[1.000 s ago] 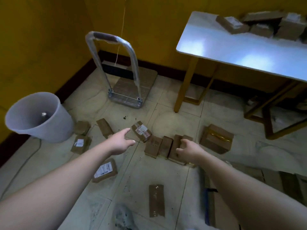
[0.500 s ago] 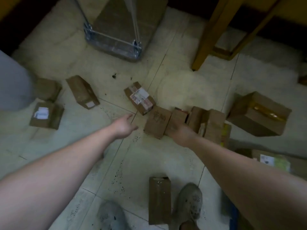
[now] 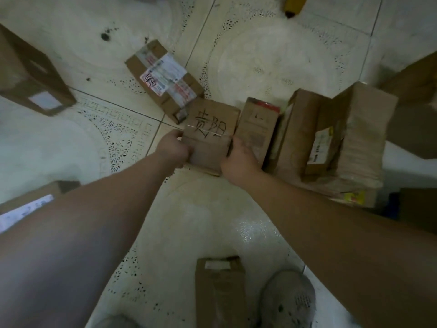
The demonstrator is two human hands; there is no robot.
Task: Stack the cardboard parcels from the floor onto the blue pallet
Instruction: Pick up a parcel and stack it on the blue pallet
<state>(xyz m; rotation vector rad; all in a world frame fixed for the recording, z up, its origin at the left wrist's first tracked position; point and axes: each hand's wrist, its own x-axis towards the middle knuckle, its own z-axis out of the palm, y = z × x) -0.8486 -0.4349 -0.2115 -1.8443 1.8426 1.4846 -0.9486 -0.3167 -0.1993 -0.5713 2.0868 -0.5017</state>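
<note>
A small cardboard parcel with black handwriting (image 3: 209, 129) lies on the tiled floor at centre. My left hand (image 3: 172, 147) grips its left side and my right hand (image 3: 238, 159) grips its right side. Right of it stands a row of parcels: one with a red strip (image 3: 257, 124), a narrow one (image 3: 295, 133) and a big taped one (image 3: 352, 140). A parcel with a printed label (image 3: 165, 79) touches the held parcel's far left corner. A sliver of the blue pallet (image 3: 392, 204) shows at the right edge.
More parcels lie around: one at the far left (image 3: 28, 74), one under my left forearm (image 3: 28, 202), one by my feet (image 3: 218, 292), one at the right edge (image 3: 416, 79). My shoe (image 3: 288, 301) is at the bottom. A yellow table leg (image 3: 294, 5) stands at top.
My head has dropped closer to the floor. Both hands have reached forward and closed on the sides of the handwritten parcel; before, the left hand was open and apart from it.
</note>
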